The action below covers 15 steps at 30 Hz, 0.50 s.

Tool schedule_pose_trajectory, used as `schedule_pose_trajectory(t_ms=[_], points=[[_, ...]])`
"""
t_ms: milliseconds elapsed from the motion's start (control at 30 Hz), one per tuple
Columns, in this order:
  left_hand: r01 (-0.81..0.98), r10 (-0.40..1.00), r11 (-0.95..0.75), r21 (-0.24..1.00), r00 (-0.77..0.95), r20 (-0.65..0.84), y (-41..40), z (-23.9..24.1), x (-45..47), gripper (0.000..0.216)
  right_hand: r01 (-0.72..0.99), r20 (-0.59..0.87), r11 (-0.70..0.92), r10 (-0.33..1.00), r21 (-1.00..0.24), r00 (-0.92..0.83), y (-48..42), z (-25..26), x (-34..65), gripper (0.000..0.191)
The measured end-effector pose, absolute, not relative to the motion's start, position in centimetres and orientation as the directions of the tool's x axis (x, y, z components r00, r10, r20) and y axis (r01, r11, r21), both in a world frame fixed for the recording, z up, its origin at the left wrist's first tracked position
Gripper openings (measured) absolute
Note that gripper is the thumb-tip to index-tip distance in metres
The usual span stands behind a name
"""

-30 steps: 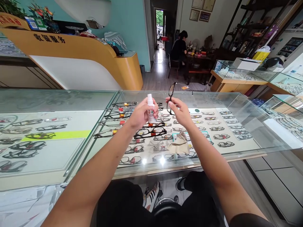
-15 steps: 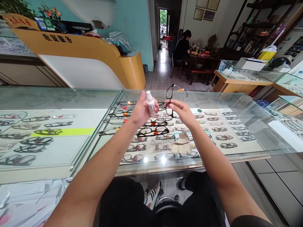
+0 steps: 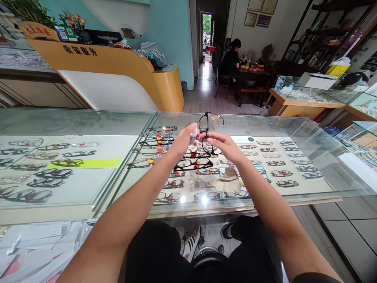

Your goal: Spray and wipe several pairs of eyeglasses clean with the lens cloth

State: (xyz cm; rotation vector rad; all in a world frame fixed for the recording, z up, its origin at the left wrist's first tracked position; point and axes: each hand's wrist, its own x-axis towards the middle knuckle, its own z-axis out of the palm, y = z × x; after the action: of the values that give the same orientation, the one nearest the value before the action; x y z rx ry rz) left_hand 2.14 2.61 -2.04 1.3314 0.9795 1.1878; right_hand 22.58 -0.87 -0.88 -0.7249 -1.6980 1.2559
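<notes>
The person's left hand (image 3: 185, 141) is wrapping one small white bottle (image 3: 193, 137), its thumb lying over the top, while the right hand (image 3: 225, 146) is pinching one pair of dark-rimmed glasses (image 3: 207, 127), keeping it on end, one lens above the other; whether the two hands are touching, one cannot tell. Both are hovering over the right-hand glass case (image 3: 250, 204), and room is opening above the upper lens and to the right of the right hand. One beige cloth (image 3: 227, 182) is lying below the right wrist. Six pairs are lining the rightmost column of eyeglasses (image 3: 301, 162). The case's near edge is running above two shoes (image 3: 191, 243); beyond its far edge, floor (image 3: 203, 96) is stretching toward one seated person (image 3: 229, 63)
</notes>
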Motion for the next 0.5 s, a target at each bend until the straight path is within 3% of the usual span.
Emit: schedule_pose_trajectory(t_ms=[333,500], points=[[-0.026,0.975,-0.151,0.988,0.162,0.153,2.3,-1.5,2.1,0.056,-0.029,0.305,0.327,0.841,-0.945,-0.446,-0.8,-0.5,23.0,0.038],[-0.020,0.970,-0.156,0.988,0.188,0.157,2.2,-1.6,2.1,0.058,-0.044,0.324,0.331,0.873,-0.943,-0.365,-0.1,-0.9,23.6,0.038]])
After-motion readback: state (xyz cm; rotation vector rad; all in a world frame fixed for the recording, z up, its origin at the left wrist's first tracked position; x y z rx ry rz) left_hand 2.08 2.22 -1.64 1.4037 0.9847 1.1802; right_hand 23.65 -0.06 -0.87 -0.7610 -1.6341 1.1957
